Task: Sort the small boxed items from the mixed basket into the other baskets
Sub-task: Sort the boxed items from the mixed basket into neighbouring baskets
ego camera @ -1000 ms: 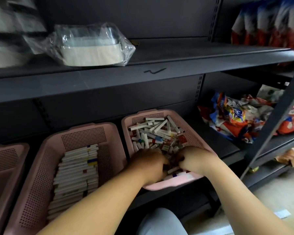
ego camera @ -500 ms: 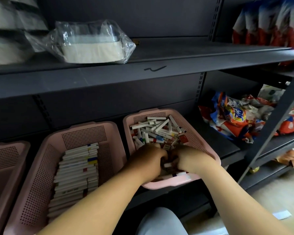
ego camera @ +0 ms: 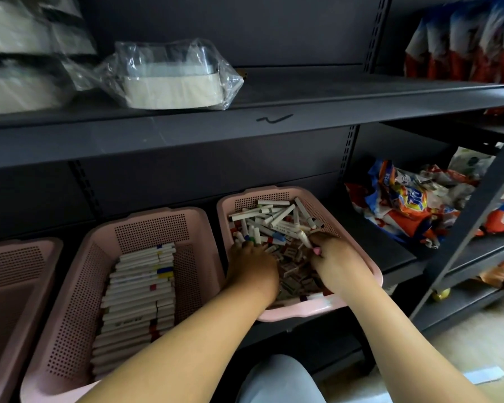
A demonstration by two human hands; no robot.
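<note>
Digging in mixed basket (ego camera: pixel 297 311), 1 of 3: L hand (ego camera: pixel 252 263), R hand (ego camera: pixel 336 260), fingers (ego camera: pixel 320 239) buried, grip unclear.

Pink perforated basket (ego camera: pixel 277 196), white boxes (ego camera: pixel 280 216)

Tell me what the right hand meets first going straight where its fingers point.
The right hand likely meets the heaped white boxes, then the mixed basket wall; depth unclear.

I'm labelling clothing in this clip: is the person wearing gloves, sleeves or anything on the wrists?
No gloves: the left hand and right hand are bare. Both forearms are uncovered down to the frame's edge, with no sleeve, watch or band showing. No ring shows, though most fingers are hidden among the items.
</note>
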